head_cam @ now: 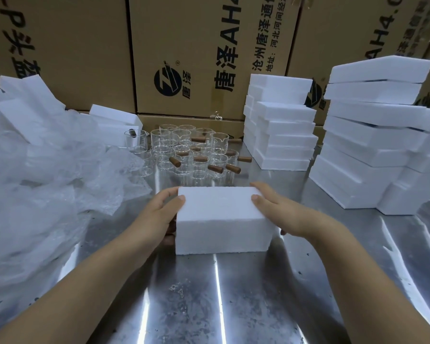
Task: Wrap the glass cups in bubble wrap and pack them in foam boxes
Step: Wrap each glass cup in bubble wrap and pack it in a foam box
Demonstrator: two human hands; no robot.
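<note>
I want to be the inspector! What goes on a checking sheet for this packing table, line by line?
Surface: shiny metal table, scuffed, with glare streaks.
Job's things: foam box in front; unwrapped glass cups with brown handles clustered behind it; bubble wrap heaped at left; foam box stacks at right.
Clutter: loose foam pieces behind the bubble wrap.
Hands: left hand and right hand each hold one end of the foam box.
Cables: nothing seen.
Surroundings: printed cardboard cartons stacked behind the table.

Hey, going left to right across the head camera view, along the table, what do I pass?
bubble wrap → left hand → foam box held between both hands → right hand → far-right stack of foam boxes
</note>
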